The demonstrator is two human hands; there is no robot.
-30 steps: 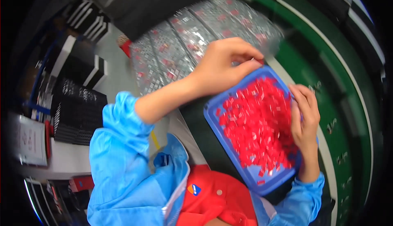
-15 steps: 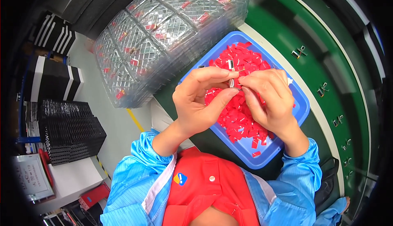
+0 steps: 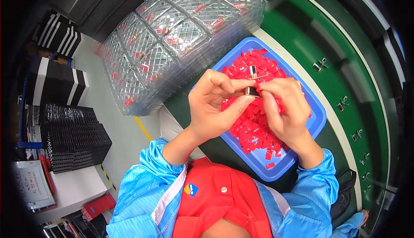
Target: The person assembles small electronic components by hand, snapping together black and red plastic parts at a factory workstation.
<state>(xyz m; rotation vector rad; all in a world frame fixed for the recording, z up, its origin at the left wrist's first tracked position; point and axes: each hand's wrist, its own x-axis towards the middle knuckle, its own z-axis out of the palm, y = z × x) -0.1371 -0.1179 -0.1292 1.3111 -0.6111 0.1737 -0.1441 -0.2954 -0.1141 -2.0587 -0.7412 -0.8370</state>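
Observation:
My left hand (image 3: 214,105) and my right hand (image 3: 285,107) meet above a blue tray (image 3: 317,118) filled with several small red plastic pieces (image 3: 250,128). Between the fingertips of both hands is a small dark metal part (image 3: 252,91). A second small dark part with thin metal legs (image 3: 255,72) lies on the red pieces just beyond the fingers. Both forearms wear light blue sleeves.
A stack of clear plastic blister trays (image 3: 172,35) holding several red pieces lies beyond the blue tray. A green conveyor belt (image 3: 345,69) with small metal parts (image 3: 320,64) runs on the right. Black stacked trays (image 3: 71,138) stand at left.
A second ago my left hand reached out to the clear trays; it has come back over the blue tray, and both hands now pinch the small dark part.

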